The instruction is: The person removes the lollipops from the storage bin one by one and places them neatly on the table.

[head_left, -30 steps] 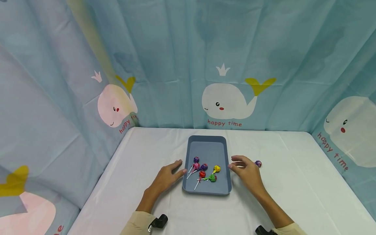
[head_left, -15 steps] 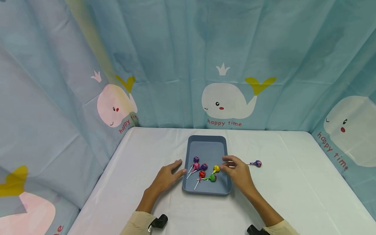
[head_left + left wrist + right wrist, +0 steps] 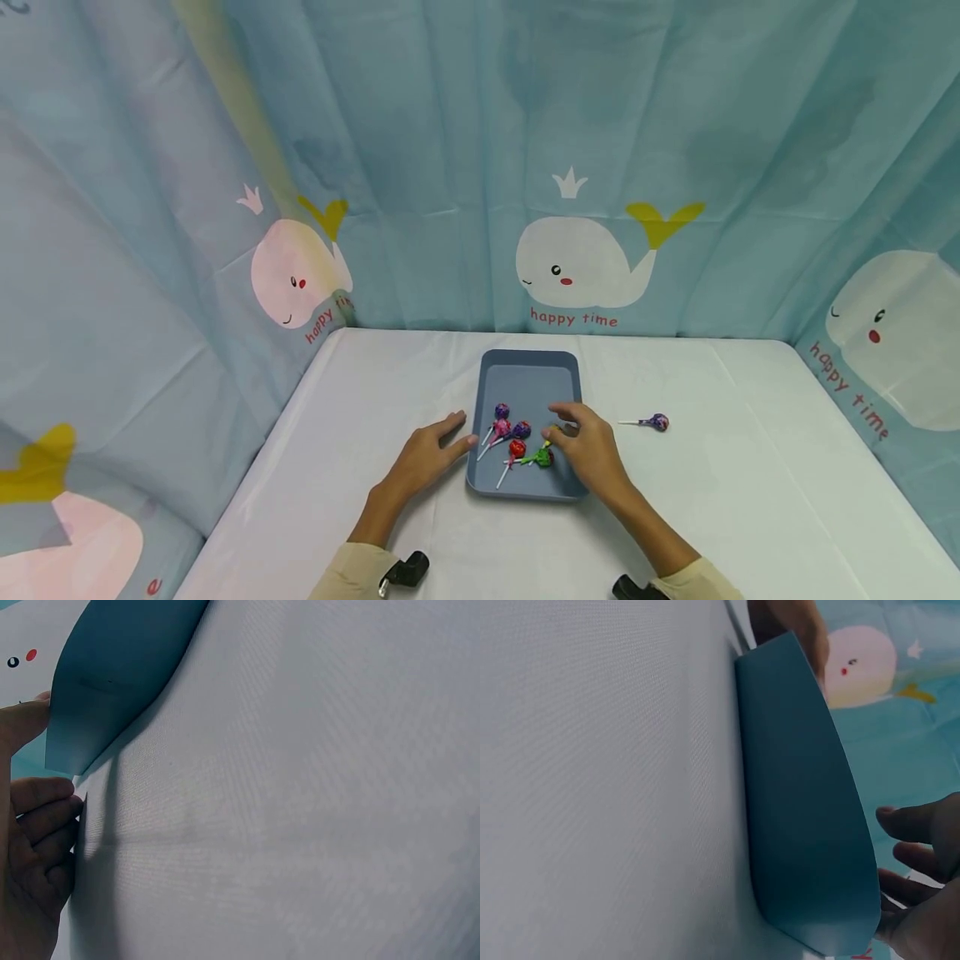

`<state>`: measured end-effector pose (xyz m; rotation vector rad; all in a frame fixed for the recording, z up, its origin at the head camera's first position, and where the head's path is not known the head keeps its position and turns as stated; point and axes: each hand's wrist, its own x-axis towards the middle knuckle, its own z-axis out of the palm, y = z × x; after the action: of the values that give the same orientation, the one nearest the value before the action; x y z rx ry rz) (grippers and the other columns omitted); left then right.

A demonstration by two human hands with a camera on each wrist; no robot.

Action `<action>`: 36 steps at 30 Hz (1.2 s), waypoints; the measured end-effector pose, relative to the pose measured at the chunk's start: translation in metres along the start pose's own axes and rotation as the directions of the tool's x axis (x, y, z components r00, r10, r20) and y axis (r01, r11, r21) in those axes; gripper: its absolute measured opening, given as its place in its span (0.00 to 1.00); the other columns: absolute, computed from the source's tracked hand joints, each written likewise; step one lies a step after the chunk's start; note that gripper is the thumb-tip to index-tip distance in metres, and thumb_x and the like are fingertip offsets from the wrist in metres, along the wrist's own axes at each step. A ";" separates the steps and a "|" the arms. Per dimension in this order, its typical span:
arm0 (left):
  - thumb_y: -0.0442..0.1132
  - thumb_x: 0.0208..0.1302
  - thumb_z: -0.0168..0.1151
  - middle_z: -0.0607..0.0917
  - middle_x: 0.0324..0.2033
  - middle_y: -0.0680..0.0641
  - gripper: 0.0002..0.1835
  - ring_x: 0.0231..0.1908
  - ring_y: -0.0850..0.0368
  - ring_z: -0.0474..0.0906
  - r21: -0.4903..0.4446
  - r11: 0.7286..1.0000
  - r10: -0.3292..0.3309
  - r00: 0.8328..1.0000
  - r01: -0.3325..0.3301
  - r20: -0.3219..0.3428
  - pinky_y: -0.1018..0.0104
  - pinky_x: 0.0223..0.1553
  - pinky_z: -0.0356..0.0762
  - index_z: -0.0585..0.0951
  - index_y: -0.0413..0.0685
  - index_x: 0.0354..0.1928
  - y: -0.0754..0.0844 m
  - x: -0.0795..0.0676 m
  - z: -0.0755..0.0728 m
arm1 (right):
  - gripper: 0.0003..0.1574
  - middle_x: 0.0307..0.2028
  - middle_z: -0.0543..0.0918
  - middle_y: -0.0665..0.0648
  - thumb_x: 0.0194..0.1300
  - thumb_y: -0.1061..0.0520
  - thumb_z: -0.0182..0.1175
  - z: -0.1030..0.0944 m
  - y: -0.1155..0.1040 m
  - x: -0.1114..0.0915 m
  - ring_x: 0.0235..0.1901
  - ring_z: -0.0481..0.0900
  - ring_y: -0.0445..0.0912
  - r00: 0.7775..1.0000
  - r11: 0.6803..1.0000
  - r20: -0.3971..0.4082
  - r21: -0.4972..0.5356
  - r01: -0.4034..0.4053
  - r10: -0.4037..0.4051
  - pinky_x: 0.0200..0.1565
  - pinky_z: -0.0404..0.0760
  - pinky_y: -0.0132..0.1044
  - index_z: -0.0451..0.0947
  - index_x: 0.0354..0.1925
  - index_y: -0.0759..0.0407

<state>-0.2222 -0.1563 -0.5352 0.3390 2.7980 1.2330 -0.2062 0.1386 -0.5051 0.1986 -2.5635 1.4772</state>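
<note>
A blue-grey tray (image 3: 528,380) holds several wrapped lollipops. A purple lollipop (image 3: 502,411), a pink lollipop (image 3: 501,427) and another purple lollipop (image 3: 521,430) lie together on its left side. Nearer the front are a red lollipop (image 3: 517,448) and a green lollipop (image 3: 543,457). My left hand (image 3: 424,457) stays at the tray's left edge, its thumb (image 3: 28,722) touching the wall in the left wrist view. Over the tray's right side, my right hand (image 3: 590,446) has its fingers apart in the right wrist view; they mostly cover a yellow lollipop (image 3: 548,443).
On the white tablecloth (image 3: 750,483), right of the tray, a purple lollipop (image 3: 659,422) lies with its stick pointing left. A blue curtain (image 3: 435,267) printed with whales stands behind the table and along both sides.
My right hand has moved left from beside the tray to over the yellow lollipop, uncovering the stick of the purple lollipop on the cloth. The left hand keeps its place.
</note>
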 end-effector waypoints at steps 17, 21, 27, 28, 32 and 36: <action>0.66 0.72 0.63 0.75 0.74 0.43 0.42 0.77 0.41 0.68 0.006 1.000 0.006 1.000 -0.006 -0.006 0.41 0.78 0.63 0.74 0.45 0.76 0.002 -0.002 0.000 | 0.19 0.55 0.88 0.63 0.67 0.72 0.67 0.013 -0.005 -0.002 0.59 0.84 0.58 0.993 0.978 0.118 -0.204 0.050 -0.026 0.61 0.84 0.58 0.86 0.55 0.65; 0.66 0.72 0.63 0.75 0.74 0.43 0.42 0.77 0.41 0.68 0.001 1.000 0.007 1.000 -0.007 -0.008 0.41 0.78 0.63 0.74 0.46 0.76 0.001 -0.002 0.000 | 0.17 0.53 0.89 0.63 0.67 0.73 0.64 0.015 -0.005 -0.002 0.56 0.85 0.57 0.990 0.971 0.135 -0.228 0.068 -0.038 0.60 0.86 0.57 0.87 0.53 0.66; 0.66 0.72 0.63 0.75 0.74 0.43 0.42 0.77 0.41 0.67 -0.005 1.000 0.005 1.000 -0.005 -0.005 0.41 0.78 0.63 0.74 0.46 0.76 0.001 -0.002 0.001 | 0.16 0.49 0.90 0.62 0.67 0.74 0.62 0.016 -0.006 -0.001 0.51 0.87 0.54 0.989 0.965 0.139 -0.250 0.078 -0.044 0.56 0.88 0.54 0.88 0.50 0.67; 0.66 0.72 0.63 0.75 0.74 0.43 0.42 0.77 0.42 0.67 -0.007 1.000 0.005 1.000 -0.005 -0.004 0.41 0.78 0.63 0.74 0.45 0.76 0.000 -0.002 0.001 | 0.15 0.48 0.91 0.61 0.67 0.73 0.63 0.017 -0.006 -0.001 0.49 0.87 0.53 0.989 0.965 0.140 -0.254 0.073 -0.038 0.54 0.89 0.52 0.88 0.50 0.67; 0.66 0.72 0.63 0.75 0.74 0.43 0.42 0.77 0.41 0.68 -0.005 1.000 0.010 1.000 -0.010 -0.005 0.41 0.78 0.63 0.74 0.45 0.76 0.000 -0.002 0.001 | 0.16 0.43 0.90 0.59 0.64 0.72 0.68 0.018 -0.006 0.002 0.41 0.84 0.48 0.990 0.965 0.141 -0.258 0.052 -0.015 0.46 0.88 0.47 0.88 0.50 0.66; 0.66 0.72 0.63 0.75 0.74 0.43 0.42 0.77 0.41 0.68 -0.001 1.000 0.013 1.000 -0.013 -0.009 0.41 0.78 0.63 0.74 0.45 0.76 0.001 -0.002 0.000 | 0.17 0.44 0.90 0.59 0.62 0.73 0.70 0.019 -0.005 0.002 0.45 0.86 0.50 0.988 0.967 0.152 -0.251 0.045 -0.007 0.51 0.89 0.52 0.88 0.50 0.66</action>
<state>-0.2205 -0.1559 -0.5350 0.3532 2.8072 1.2410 -0.2085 0.1197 -0.5101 0.3167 -2.8257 1.1488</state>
